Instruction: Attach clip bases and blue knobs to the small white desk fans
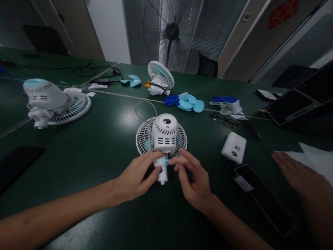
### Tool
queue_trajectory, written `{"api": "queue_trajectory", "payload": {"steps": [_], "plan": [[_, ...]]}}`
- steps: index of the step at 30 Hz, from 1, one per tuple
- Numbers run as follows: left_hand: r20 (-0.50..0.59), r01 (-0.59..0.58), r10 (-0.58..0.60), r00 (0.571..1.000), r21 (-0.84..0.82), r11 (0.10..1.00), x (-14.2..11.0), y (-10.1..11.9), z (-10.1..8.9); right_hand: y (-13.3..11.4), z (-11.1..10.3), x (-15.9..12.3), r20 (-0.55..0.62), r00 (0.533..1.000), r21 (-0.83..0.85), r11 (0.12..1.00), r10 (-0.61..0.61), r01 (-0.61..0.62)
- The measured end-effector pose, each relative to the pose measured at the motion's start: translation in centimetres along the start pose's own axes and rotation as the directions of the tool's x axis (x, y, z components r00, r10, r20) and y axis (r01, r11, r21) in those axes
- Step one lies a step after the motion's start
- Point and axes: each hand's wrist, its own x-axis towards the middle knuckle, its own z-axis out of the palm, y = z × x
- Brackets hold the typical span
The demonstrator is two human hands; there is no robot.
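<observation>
A small white fan (166,133) lies face down on the dark green table, its round grille (142,137) under the motor housing. Toward me juts its white neck piece (163,176). My left hand (139,173) grips this neck from the left, thumb and fingers closed around it. On the neck's right side is a light-blue knob (165,160) with a thin pale stem. The fingertips of my right hand (194,178) are bent together at that knob and touch it; exactly what lies between them is partly hidden.
Another fan (47,97) lies at left, a third (160,78) at the back. Light-blue blades (191,103), gloves (226,102), glasses (225,120), a white box (234,147) and a black power strip (265,199) are around. Another person's hand (299,170) rests at right.
</observation>
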Motion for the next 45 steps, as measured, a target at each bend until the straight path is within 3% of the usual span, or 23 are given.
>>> {"api": "queue_trajectory", "payload": {"steps": [3, 10, 15, 21, 27, 33, 40, 45], "plan": [[0.003, -0.005, 0.005, 1.000, -0.001, 1.000, 0.04, 0.00, 0.00, 0.03, 0.07, 0.08, 0.035, 0.999, -0.010, 0.999, -0.037, 0.037], [0.016, 0.001, -0.001, 1.000, -0.016, 1.000, 0.01, 0.18, -0.14, 0.16, 0.08, 0.66, 0.001, 0.999, -0.028, 0.998, 0.053, -0.053], [0.023, 0.004, -0.003, 1.000, -0.016, 1.000, -0.01, -0.05, -0.05, -0.27, -0.09, 0.23, 0.045, 0.998, 0.015, 0.999, -0.046, 0.045], [0.033, 0.022, -0.021, 0.999, -0.021, 1.000, 0.08, -0.05, -0.01, -0.10, 0.14, 0.75, 0.002, 0.998, -0.005, 0.998, 0.066, -0.066], [0.015, -0.001, 0.001, 1.000, -0.007, 1.000, -0.08, 0.17, -0.04, -0.52, 0.02, 0.15, 0.039, 0.999, 0.012, 1.000, -0.005, 0.005], [0.026, 0.015, -0.014, 1.000, -0.024, 1.000, 0.04, 0.12, -0.07, -0.37, 0.19, 0.63, -0.001, 0.996, 0.002, 0.996, 0.086, -0.086], [0.014, 0.000, 0.000, 1.000, -0.018, 1.000, -0.01, -0.01, -0.06, -0.54, 0.04, 0.22, 0.026, 0.999, 0.039, 0.998, 0.038, -0.039], [0.001, 0.004, -0.004, 1.000, -0.014, 1.000, 0.02, 0.08, -0.04, -0.51, -0.06, 0.41, 0.006, 0.997, 0.062, 0.995, 0.080, -0.080]]}}
